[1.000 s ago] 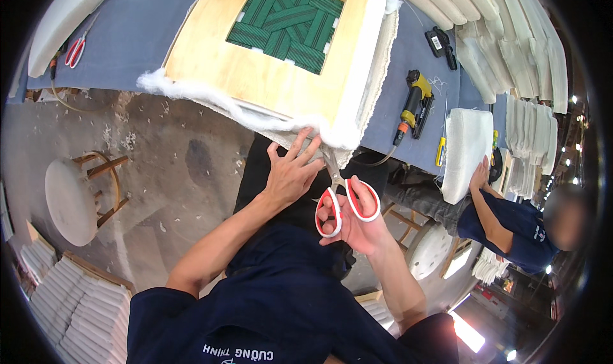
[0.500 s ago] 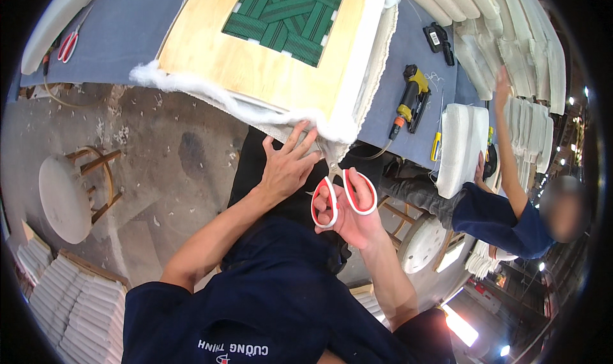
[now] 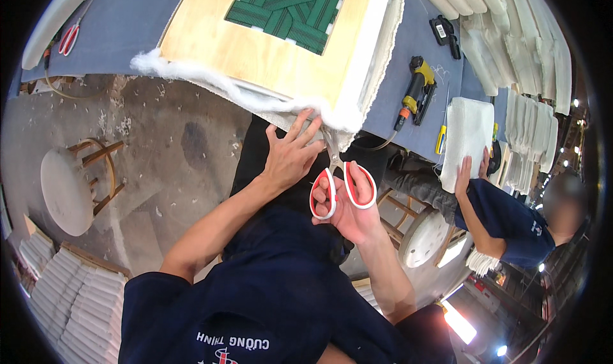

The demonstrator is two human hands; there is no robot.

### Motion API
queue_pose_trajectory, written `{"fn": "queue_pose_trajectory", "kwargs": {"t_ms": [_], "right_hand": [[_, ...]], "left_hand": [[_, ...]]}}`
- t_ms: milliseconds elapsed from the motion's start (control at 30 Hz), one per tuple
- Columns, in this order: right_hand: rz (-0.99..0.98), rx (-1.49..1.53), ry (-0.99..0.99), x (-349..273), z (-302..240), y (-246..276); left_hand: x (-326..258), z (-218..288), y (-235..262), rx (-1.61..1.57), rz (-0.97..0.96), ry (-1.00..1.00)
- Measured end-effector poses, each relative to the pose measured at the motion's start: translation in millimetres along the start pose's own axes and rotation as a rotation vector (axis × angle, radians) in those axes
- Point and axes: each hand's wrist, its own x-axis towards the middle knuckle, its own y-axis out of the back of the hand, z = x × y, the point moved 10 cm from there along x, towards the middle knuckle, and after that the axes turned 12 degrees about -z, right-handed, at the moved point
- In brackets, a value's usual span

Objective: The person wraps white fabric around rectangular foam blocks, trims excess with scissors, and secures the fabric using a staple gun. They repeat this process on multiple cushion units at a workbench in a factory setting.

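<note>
A square wooden seat panel (image 3: 211,48) with green woven webbing (image 3: 287,16) lies at the table's near edge. White wadding (image 3: 236,94) and pale textured fabric (image 3: 276,119) stick out around its sides. At the panel's near corner, my left hand (image 3: 290,152) has its fingers spread over the fabric and wadding, gripping the edge; its underside is hidden. My right hand (image 3: 350,207) holds scissors (image 3: 333,156) with red-and-white handles, fingers through both loops. The handles are spread apart. The blades point away from me into the fabric beside my left fingers, their tips hidden.
On the blue-grey table (image 3: 128,25) lie a yellow-black air nailer (image 3: 418,89), a yellow-handled tool (image 3: 441,139) and another pair of scissors (image 3: 69,39). A co-worker (image 3: 504,217) at right handles a white cushion (image 3: 469,134). Cushions (image 3: 523,38) are piled beyond. A round stool (image 3: 67,191) stands at left.
The scissors' blades have gone a little farther forward along the fabric edge. My left hand stays at the corner. The co-worker's raised arm has come down onto the white cushion, which has turned.
</note>
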Motion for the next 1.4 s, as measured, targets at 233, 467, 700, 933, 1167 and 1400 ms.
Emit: {"fn": "queue_pose_trajectory", "kwargs": {"t_ms": [233, 467, 700, 933, 1167, 1400], "right_hand": [[-0.032, 0.092, -0.007, 14, 1, -3], [-0.051, 0.159, 0.06, 28, 2, -2], [-0.017, -0.013, 0.071, 19, 7, 17], [-0.037, 0.097, 0.001, 37, 0, 10], [-0.155, 0.142, -0.007, 36, 7, -1], [-0.033, 0.138, 0.11, 48, 4, 18]], "left_hand": [[1, 1, -1, 0.001, 0.013, 0.015], [1, 0, -4, 0.025, -0.005, 0.001], [0, -2, -6, 0.018, -0.012, 0.015], [-1, -5, -7, 0.013, -0.068, 0.023], [2, -3, -8, 0.045, -0.07, 0.011], [3, -1, -5, 0.029, -0.08, 0.014]]}}
